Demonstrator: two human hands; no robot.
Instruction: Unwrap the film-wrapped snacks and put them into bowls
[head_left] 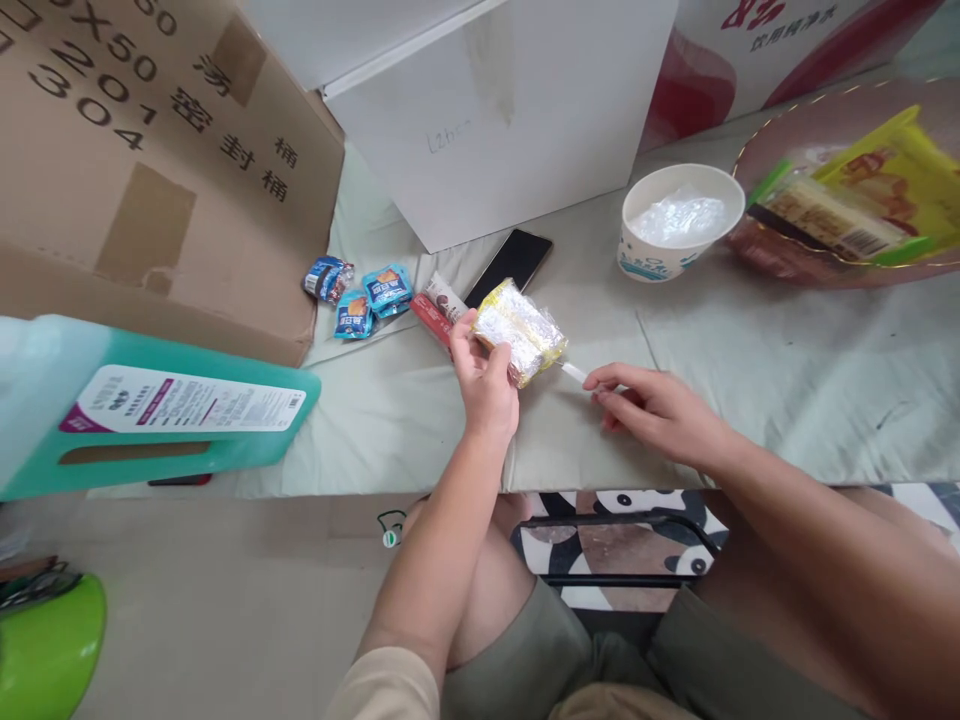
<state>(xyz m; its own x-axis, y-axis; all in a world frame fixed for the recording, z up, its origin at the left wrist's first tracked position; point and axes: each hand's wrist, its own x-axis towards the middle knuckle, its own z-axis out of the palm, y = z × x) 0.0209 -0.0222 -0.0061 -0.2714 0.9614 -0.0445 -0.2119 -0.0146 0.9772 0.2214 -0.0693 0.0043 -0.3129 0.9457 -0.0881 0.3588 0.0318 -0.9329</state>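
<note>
Left hand (487,388) holds a silvery yellow-edged packet (517,330) on the near side of the smartphone (514,262), while the right hand (649,408) pinches a white implement (574,372) beside the packet's right corner, apparently working there, so the next move likely calls for steady holding.

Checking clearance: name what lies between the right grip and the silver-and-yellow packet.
The head view shows a slim white strip, held in the right grip.

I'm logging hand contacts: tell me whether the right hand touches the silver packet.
Apart. The head view shows the right hand clear of the silver packet, with cloth and part of the white stick it holds visible between them.
</note>
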